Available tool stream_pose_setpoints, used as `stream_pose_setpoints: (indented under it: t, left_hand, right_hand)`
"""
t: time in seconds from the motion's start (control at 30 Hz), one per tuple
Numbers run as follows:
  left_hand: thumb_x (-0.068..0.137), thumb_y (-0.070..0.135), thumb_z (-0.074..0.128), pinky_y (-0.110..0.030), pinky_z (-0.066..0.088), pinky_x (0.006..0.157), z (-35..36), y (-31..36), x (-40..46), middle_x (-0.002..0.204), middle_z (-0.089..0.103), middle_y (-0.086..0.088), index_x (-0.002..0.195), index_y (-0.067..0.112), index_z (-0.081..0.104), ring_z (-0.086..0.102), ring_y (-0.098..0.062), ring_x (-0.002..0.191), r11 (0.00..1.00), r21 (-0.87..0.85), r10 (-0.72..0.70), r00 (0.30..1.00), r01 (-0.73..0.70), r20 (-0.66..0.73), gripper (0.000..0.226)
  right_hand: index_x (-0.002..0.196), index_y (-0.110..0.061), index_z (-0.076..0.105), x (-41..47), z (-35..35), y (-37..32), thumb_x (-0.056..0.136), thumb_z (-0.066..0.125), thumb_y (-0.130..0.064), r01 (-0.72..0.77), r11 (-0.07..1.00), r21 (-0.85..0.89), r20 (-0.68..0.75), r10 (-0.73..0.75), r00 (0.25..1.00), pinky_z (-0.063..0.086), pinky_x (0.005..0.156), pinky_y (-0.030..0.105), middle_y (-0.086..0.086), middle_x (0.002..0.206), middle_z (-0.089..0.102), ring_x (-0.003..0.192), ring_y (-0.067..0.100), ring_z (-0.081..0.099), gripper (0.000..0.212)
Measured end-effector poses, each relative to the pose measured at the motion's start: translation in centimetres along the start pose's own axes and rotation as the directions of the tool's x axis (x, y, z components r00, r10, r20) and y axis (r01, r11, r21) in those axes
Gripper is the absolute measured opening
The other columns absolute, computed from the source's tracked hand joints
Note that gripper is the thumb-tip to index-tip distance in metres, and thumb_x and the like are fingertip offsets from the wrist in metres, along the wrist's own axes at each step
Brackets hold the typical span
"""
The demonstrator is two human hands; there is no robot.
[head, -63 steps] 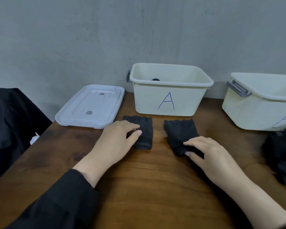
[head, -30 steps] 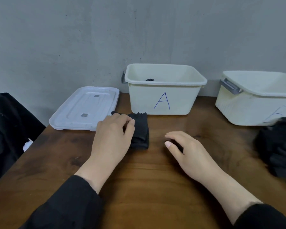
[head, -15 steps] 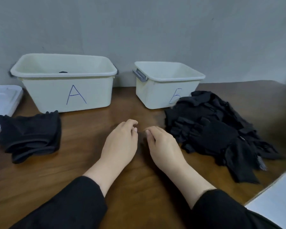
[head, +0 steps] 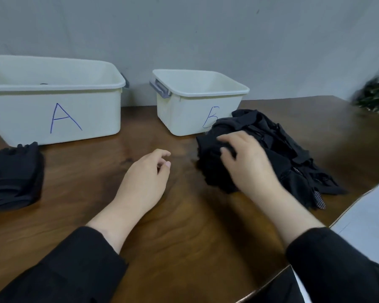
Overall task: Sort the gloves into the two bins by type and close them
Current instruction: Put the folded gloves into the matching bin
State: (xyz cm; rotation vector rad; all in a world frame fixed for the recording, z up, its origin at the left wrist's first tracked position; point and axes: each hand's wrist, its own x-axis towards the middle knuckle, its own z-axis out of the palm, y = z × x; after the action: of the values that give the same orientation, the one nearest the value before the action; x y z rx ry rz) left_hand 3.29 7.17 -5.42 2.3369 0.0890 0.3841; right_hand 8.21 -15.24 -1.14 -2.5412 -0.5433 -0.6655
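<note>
Now picking step: right hand (head: 245, 162) curls into glove pile (head: 271, 154) beside bin B (head: 184, 114), grip unclear; left hand (head: 144, 180) loosely curled, empty. Next: lift one glove, judge type.

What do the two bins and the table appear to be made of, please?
Bin A and bin B: apparently cream moulded plastic, smooth, with rolled rims. Table: seemingly dark varnished wood, showing grain and sheen; possibly veneer.

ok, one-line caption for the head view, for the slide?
Right hand reaches into the glove pile beside bin B; left hand rests empty on the table.
</note>
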Motion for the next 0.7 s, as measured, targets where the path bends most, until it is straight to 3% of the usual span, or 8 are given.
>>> stream_pose_setpoints:
  t: [0.17, 0.23, 0.3, 0.37, 0.43, 0.6, 0.7]
  left_hand:
    - [0.104, 0.035, 0.045, -0.02, 0.039, 0.086, 0.0, 0.0, 0.0, 0.108, 0.059, 0.021, 0.132, 0.032, 0.055, 0.053, -0.002, 0.103, 1.0, -0.014, 0.009, 1.0, -0.009, 0.021, 0.03]
    - [0.103, 0.035, 0.045, -0.021, 0.039, 0.087, 0.0, 0.1, -0.1, 0.108, 0.06, 0.021, 0.132, 0.032, 0.055, 0.054, -0.003, 0.103, 1.0, -0.019, 0.016, 1.0, -0.015, 0.026, 0.03]
    - [0.103, 0.035, 0.046, -0.021, 0.039, 0.087, 0.0, 0.1, -0.1, 0.109, 0.061, 0.02, 0.132, 0.032, 0.056, 0.054, -0.003, 0.103, 1.0, -0.024, 0.019, 0.999, -0.018, 0.033, 0.03]
    - [0.103, 0.035, 0.046, -0.021, 0.038, 0.087, 0.0, 0.1, -0.2, 0.11, 0.061, 0.02, 0.132, 0.033, 0.056, 0.054, -0.002, 0.104, 0.999, -0.028, 0.017, 0.999, -0.016, 0.033, 0.031]
    - [0.103, 0.036, 0.047, -0.019, 0.038, 0.086, -0.1, 0.1, -0.2, 0.111, 0.061, 0.02, 0.132, 0.033, 0.056, 0.054, -0.002, 0.105, 0.999, -0.028, 0.015, 0.999, -0.014, 0.03, 0.031]
    - [0.102, 0.037, 0.048, -0.01, 0.037, 0.079, -0.3, 0.2, -0.4, 0.115, 0.062, 0.02, 0.131, 0.034, 0.057, 0.056, -0.004, 0.107, 0.997, -0.075, 0.005, 1.0, -0.004, 0.013, 0.031]
    - [0.102, 0.037, 0.049, -0.009, 0.039, 0.08, -0.4, 0.4, -0.5, 0.112, 0.062, 0.02, 0.129, 0.035, 0.058, 0.058, -0.004, 0.106, 0.993, -0.121, -0.001, 1.0, 0.0, -0.012, 0.029]
  right_hand:
    - [0.141, -0.02, 0.056, 1.3, -4.7, 4.9, 0.096, 0.065, -0.028, -0.123, 0.945, -0.302, 0.25, 0.203, 0.947, 0.043, 0.106, 0.054, 0.0, 0.14, 0.057, 0.129, 0.028, 0.052, 0.046]
    - [0.144, -0.022, 0.053, 1.4, -5.2, 5.6, 0.095, 0.067, -0.033, -0.154, 0.908, -0.389, 0.313, 0.288, 0.905, 0.045, 0.104, 0.053, 0.001, 0.136, 0.058, 0.125, 0.027, 0.055, 0.052]
    - [0.137, -0.022, 0.06, 1.5, -5.4, 5.9, 0.094, 0.069, -0.034, -0.164, 0.903, -0.396, 0.325, 0.305, 0.895, 0.048, 0.1, 0.05, 0.001, 0.124, 0.062, 0.116, 0.027, 0.059, 0.046]
    - [0.119, -0.021, 0.069, 1.5, -5.4, 5.8, 0.094, 0.07, -0.03, -0.164, 0.931, -0.327, 0.285, 0.262, 0.922, 0.049, 0.093, 0.043, -0.002, 0.108, 0.059, 0.105, 0.025, 0.059, 0.027]
    - [0.105, -0.021, 0.065, 1.6, -6.0, 5.1, 0.094, 0.069, -0.026, -0.176, 0.969, -0.175, 0.187, 0.208, 0.96, 0.043, 0.084, 0.033, -0.003, 0.101, 0.056, 0.098, 0.02, 0.056, 0.013]
    - [0.097, -0.026, 0.059, 2.9, -8.2, 1.9, 0.095, 0.068, -0.027, -0.184, 0.957, 0.225, -0.046, 0.199, 0.979, 0.04, 0.069, 0.008, -0.014, 0.087, 0.065, 0.08, 0.002, 0.058, 0.009]
    - [0.094, -0.029, 0.061, 4.0, -8.8, 0.5, 0.094, 0.07, -0.024, -0.18, 0.886, 0.428, -0.07, 0.231, 0.971, 0.044, 0.069, 0.016, -0.017, 0.072, 0.061, 0.067, 0.001, 0.054, 0.011]
